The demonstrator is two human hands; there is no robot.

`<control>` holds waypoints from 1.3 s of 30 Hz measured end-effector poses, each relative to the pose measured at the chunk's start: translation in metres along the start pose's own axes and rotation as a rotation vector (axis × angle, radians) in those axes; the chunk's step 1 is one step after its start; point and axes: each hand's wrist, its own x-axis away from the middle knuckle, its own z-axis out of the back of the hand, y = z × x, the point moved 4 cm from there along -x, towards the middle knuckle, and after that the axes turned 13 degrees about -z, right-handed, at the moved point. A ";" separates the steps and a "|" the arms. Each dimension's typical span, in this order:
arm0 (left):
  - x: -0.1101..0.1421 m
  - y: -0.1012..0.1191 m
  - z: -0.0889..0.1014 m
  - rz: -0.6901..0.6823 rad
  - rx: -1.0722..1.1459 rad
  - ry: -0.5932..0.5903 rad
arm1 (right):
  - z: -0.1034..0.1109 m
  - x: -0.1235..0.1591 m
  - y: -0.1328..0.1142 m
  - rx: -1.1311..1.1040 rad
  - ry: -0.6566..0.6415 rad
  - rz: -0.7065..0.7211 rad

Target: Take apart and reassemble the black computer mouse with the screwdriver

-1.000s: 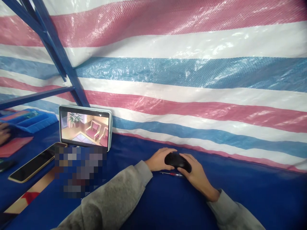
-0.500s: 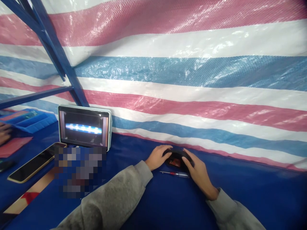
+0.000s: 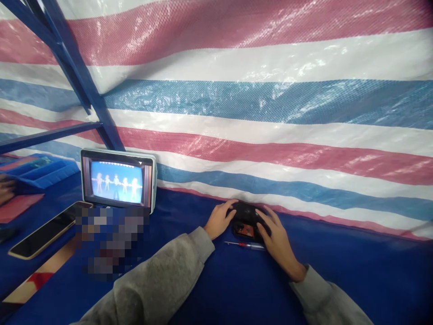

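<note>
A black controller shell (image 3: 246, 210), shaped like a gamepad half, is held between my two hands. My left hand (image 3: 219, 220) grips its left end, thumb toward me and fingers over the far side. My right hand (image 3: 274, 230) has its fingers and thumb round the right end, hiding part of it. Just below the shell, on the blue table, is the other black half with a reddish-brown circuit board (image 3: 246, 230) showing. A small screwdriver (image 3: 246, 245) with a red and clear handle lies in front, touched by neither hand.
A tablet (image 3: 118, 180) playing a video stands at left, with a phone (image 3: 50, 230) before it. Blue trays (image 3: 47, 174), a red sheet (image 3: 20, 207) and another person's blurred hand (image 3: 5, 189) are at far left. Striped sheeting (image 3: 270, 149) hangs behind the table.
Both hands have raised and tilted the black shell away, and more of its face and of the circuit board shows. The tablet's picture has changed. The screwdriver lies still.
</note>
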 end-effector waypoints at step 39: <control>0.002 0.040 -0.002 -0.422 -0.197 -0.031 | 0.009 0.009 -0.025 -0.029 0.051 0.039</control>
